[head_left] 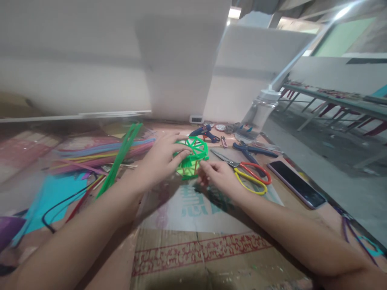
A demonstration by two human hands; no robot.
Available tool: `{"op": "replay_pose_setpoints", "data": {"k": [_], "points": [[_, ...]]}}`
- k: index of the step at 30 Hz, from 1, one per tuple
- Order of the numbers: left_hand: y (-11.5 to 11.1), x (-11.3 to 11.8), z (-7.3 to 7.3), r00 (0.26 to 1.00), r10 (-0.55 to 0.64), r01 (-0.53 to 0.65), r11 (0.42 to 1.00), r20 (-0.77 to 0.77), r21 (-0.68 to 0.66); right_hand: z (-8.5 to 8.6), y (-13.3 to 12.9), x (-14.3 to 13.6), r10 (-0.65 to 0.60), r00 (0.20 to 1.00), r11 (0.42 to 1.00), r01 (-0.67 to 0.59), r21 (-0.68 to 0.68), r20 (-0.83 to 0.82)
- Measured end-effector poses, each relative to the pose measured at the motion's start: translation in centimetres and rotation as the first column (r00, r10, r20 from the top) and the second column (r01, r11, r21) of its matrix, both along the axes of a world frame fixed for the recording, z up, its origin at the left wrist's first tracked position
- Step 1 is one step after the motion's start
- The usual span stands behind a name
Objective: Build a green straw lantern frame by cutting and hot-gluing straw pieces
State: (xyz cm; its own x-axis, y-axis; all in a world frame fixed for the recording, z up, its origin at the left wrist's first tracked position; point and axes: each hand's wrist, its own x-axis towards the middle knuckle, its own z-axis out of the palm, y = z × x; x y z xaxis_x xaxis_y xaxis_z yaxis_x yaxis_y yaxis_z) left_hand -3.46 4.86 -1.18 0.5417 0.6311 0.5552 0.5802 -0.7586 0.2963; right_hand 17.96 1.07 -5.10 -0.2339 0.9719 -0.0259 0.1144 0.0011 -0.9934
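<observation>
A small green structure (198, 148) with a spoked round top, brown posts and a light green base stands on the work surface. My left hand (165, 155) grips its left side, thumb and fingers at the top rim. Close to its lower right edge is my right hand (215, 174), fingers curled and pinched together; what they hold, if anything, is too small to make out. Scissors (250, 173) with red and yellow handles lie just right of my right hand.
Green strips (119, 161) and coloured pipe cleaners lie left, beside blue sheets (57, 199). Behind are a glue gun (205, 132) and a clear bottle (260, 112). Pliers (254, 150) and a phone (296, 183) lie right, near the table edge.
</observation>
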Motion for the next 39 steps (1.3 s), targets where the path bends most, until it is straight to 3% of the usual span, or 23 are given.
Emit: {"op": "replay_pose_setpoints", "data": {"k": [3,6,11,20,27,33,39], "points": [[0.1,-0.8,0.7,0.997,0.059,-0.058,0.998,0.058,-0.013,0.4,0.8,1.9,-0.101,0.992,0.978,0.085,0.193,0.078],[0.4,-1.8,1.4,0.989,0.125,-0.123,0.992,0.076,-0.033,-0.3,1.9,3.1,-0.245,0.965,0.911,0.197,0.362,0.092],[1.0,-2.7,1.4,0.992,0.119,-0.114,0.990,0.051,-0.087,-2.8,2.3,2.9,-0.327,0.936,0.860,0.238,0.451,0.130],[0.9,-2.6,0.7,0.980,0.047,-0.059,0.997,-0.196,-0.054,-2.9,1.2,1.0,-0.214,0.969,0.890,0.142,0.433,0.122],[0.4,-1.1,-0.1,0.983,0.002,0.002,1.000,-0.186,0.018,-2.0,3.3,2.0,-0.180,0.984,0.925,0.164,0.343,0.013],[0.6,-1.2,-0.2,0.989,-0.025,0.027,1.000,-0.147,0.011,-1.8,2.4,1.6,-0.110,0.994,0.961,0.111,0.251,-0.019],[0.6,-0.9,-0.1,0.992,-0.043,0.040,0.999,-0.123,-0.030,-2.7,1.9,1.4,-0.190,0.979,0.952,0.201,0.232,-0.070]]}}
